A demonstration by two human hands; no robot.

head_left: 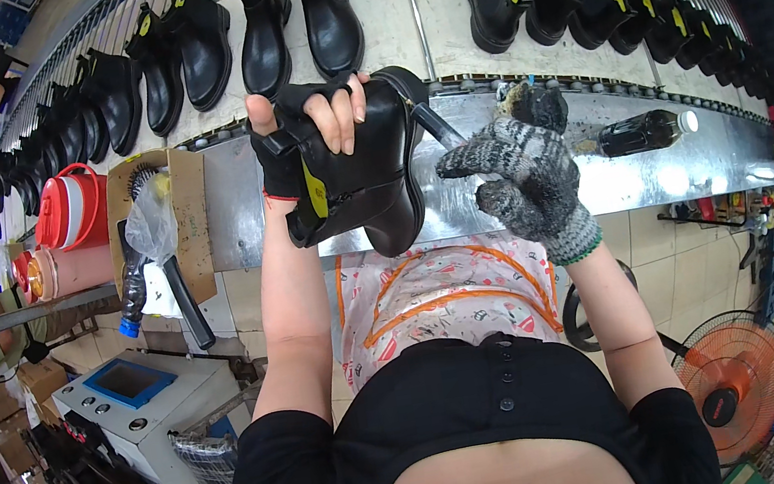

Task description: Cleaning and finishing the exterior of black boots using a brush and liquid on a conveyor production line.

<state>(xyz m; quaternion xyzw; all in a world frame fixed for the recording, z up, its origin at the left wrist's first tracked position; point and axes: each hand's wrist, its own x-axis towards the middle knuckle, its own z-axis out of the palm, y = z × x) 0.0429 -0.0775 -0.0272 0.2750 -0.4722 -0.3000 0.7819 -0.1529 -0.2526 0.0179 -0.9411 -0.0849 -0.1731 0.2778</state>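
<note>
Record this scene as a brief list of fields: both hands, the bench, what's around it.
left hand: holds a black boot
right hand: grips a dark-handled tool, its end near the boot's sole; contact unclear
metal bench: dark bottle with white cap, on its side
beyond bench: more boots, lined up
left side: open cardboard box

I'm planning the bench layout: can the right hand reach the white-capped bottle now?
Probably yes: nothing stands between the right hand and the bottle, though the hand seems to hold a tool.
</note>
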